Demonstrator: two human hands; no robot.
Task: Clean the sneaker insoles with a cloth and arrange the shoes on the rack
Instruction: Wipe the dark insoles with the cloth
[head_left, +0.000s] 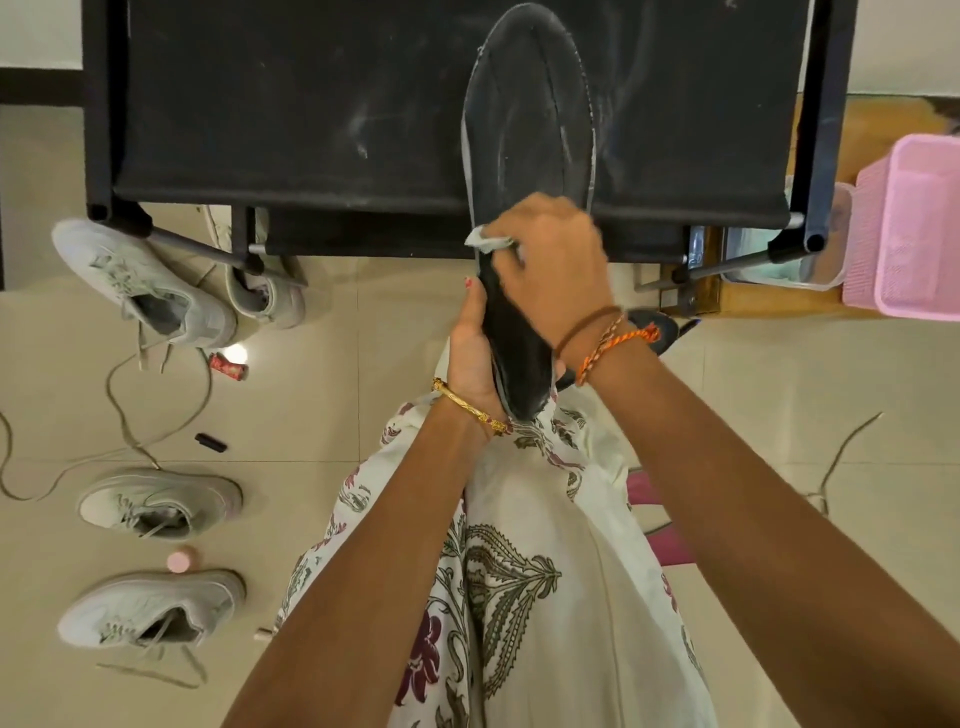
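A long black insole (527, 130) stands on end in front of me, toe pointing away over the black rack shelf (291, 104). My left hand (472, 348) grips its heel end from the left. My right hand (550, 260) holds a small pale cloth (488, 240) against the insole's middle. Several grey-white sneakers lie on the tiled floor at left: one (150, 291) by the rack leg, one (265, 291) under the rack, and two (161, 506) (150, 610) nearer me.
Loose laces (119, 410) trail across the floor at left, another lace (841, 457) at right. A pink basket (909, 228) and a clear tub (789, 260) sit right of the rack. Small items lie near the sneakers: a red wrapper (228, 365), a black cap (210, 442), a pink bottle (182, 560).
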